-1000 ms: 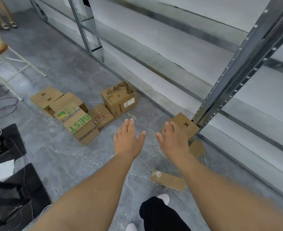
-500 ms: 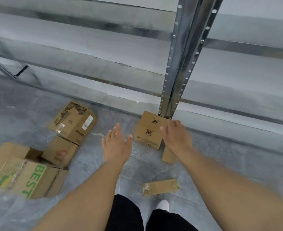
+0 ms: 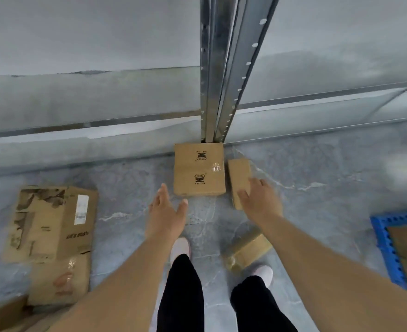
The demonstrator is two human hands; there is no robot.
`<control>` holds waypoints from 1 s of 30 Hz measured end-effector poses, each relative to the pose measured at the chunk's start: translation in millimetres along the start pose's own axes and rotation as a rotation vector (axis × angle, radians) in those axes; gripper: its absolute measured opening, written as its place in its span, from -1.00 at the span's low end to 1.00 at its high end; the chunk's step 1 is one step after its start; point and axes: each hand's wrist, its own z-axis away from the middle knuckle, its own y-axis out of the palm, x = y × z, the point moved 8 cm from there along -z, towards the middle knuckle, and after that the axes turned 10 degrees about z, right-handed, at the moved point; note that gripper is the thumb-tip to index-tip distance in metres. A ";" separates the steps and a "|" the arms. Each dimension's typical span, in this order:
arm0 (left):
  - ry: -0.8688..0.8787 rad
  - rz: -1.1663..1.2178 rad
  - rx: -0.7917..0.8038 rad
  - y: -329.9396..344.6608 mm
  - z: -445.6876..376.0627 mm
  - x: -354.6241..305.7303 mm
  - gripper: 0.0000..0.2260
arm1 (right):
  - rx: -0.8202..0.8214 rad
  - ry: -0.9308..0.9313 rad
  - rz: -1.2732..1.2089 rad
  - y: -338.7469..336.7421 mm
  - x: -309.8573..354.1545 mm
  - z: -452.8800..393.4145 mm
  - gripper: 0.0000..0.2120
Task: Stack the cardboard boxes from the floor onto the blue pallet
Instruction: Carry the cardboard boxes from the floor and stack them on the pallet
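Floor: grey marbled slab (image 3: 116, 188) with pale veins, smooth and a little glossy under my feet; I judge a box could skid on it if I only push one side.
Flat carton by my right foot: low taped cardboard piece (image 3: 248, 252) lying just below my right forearm, shiny tape on one end; I could trip on it when I step back with a load.
Left hand: left hand (image 3: 165, 216) with fingers straight and thumb spread, holding nothing, hovering short of the target's near left corner.
Right hand: right hand (image 3: 260, 202) loosely spread, empty as far as I can see, over the near end of the narrow box; whether it touches I cannot tell.
Narrow box: slim brown carton (image 3: 238, 173) just right of the target, partly under my right hand; my fingers may catch it and miss the gap.
Target box: square plain-kraft box (image 3: 199, 170) between and beyond both hands, crisp edges, printed marks, a patch of clear tape; its far edge sits at the post, so I risk scraping it there on lifting.
Torn cartons: scuffed, peeling boxes (image 3: 54, 224) well left of my left hand, soft-looking.
Blue pallet: perforated plastic rim (image 3: 387, 238) far right of my right hand, cardboard already on it.
Rack post: punched galvanised steel upright (image 3: 218, 68) beyond the target.
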 end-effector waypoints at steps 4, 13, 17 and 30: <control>-0.066 -0.003 0.041 31.3 -74.1 48.5 -0.34 | 0.060 0.088 -0.046 77.1 -4.5 -56.2 -0.59; -0.147 -0.020 0.103 134.3 -202.7 130.1 -0.28 | 0.138 0.152 -0.055 229.4 -19.7 -177.1 -0.60; -0.187 -0.007 0.066 171.9 -247.9 147.5 -0.29 | 0.147 0.134 -0.091 271.4 -21.3 -224.2 -0.62; -0.241 0.294 -0.084 198.8 -257.9 176.0 -0.54 | 0.149 0.144 -0.408 309.5 -37.8 -241.9 -0.66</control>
